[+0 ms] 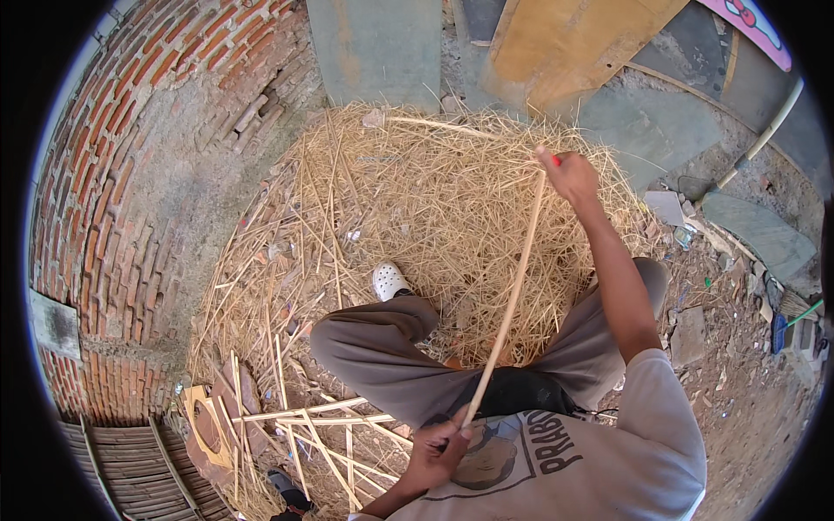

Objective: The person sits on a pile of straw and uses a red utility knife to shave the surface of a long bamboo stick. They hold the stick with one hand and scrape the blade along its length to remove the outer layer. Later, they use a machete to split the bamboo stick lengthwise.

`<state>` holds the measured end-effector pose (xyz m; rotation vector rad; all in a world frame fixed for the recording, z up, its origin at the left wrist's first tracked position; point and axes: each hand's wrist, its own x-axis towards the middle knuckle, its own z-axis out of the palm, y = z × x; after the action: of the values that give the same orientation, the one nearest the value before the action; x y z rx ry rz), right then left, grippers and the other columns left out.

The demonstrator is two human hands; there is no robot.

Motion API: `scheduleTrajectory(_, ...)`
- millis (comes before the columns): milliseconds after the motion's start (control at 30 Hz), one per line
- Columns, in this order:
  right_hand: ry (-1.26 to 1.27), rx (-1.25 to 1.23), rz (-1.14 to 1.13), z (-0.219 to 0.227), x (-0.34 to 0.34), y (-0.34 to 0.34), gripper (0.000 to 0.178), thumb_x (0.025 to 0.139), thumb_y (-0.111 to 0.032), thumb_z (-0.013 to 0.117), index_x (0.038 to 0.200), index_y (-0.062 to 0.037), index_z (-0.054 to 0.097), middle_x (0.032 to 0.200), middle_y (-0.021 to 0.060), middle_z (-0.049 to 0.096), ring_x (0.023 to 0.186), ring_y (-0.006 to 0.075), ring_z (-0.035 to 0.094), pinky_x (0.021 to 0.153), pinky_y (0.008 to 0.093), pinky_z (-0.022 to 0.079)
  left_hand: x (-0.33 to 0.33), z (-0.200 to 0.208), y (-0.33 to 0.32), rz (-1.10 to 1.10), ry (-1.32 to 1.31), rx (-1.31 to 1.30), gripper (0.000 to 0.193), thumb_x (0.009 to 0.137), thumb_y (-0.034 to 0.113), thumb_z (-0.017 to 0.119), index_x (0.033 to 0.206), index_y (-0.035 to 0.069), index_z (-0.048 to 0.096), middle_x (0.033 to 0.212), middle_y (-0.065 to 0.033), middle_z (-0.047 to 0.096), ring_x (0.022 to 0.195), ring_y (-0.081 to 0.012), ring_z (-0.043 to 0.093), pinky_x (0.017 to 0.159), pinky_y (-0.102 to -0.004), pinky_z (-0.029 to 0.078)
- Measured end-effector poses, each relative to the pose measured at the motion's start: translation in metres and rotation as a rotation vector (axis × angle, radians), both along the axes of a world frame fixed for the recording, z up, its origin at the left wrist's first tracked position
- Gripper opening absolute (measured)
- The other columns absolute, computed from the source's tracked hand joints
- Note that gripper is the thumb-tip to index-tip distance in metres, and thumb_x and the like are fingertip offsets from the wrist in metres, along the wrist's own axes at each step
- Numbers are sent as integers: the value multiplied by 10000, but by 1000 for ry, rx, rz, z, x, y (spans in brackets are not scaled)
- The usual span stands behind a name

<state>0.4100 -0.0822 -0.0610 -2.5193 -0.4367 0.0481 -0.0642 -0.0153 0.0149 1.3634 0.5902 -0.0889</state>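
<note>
Brick wall (130,226) stands big on the left, with a wide heap of straw (452,200) next to it. Brown pants (373,352) are bent at the knees, and one long stick (514,295) slants up over them, from the belly to the top of the straw. It looks light and stiff, with a little bend, and may have rough bits that prick. Near each end seems a good place to hold it. The left hand (432,456) curls tight around the low end. The right hand (573,178) is closed at the far end, and a red bit (557,160) pokes out, too small to tell what it is
</note>
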Motion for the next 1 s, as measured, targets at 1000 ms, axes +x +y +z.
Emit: scheduleTrajectory(1000,-378,150,653,5,-138,22,728,619,-825,628,490,-114,541,422,43,472,378,229,496,409,379,396,58,-13,17,209,-185,252,380,954,16,545,1330,-33,517,667,100,425,592,7,338,530,-156,275)
